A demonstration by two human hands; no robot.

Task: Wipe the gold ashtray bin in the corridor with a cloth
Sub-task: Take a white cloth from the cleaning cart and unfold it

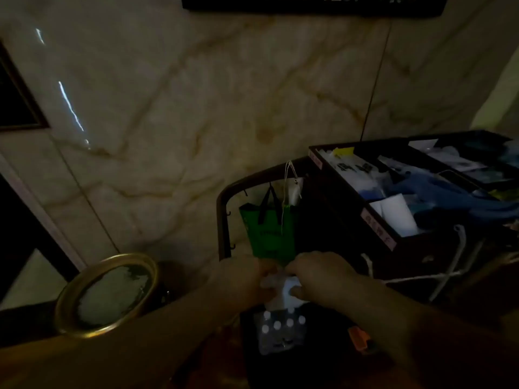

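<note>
1. Marble wall fills the far side.
2. Housekeeping cart stands right, a green bag hanging from it.
3. Gold ashtray bin sits near left — untouched.
4. Left hand and right hand both pinch a white cloth — centre.

Two hands, one gold ashtray bin, one green bag, one cart

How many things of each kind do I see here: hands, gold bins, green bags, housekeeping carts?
Hands: 2, the left hand and the right hand, both on a pale cloth
Gold ashtray bin: 1
Green bag: 1
Housekeeping cart: 1
Total: 5
</note>
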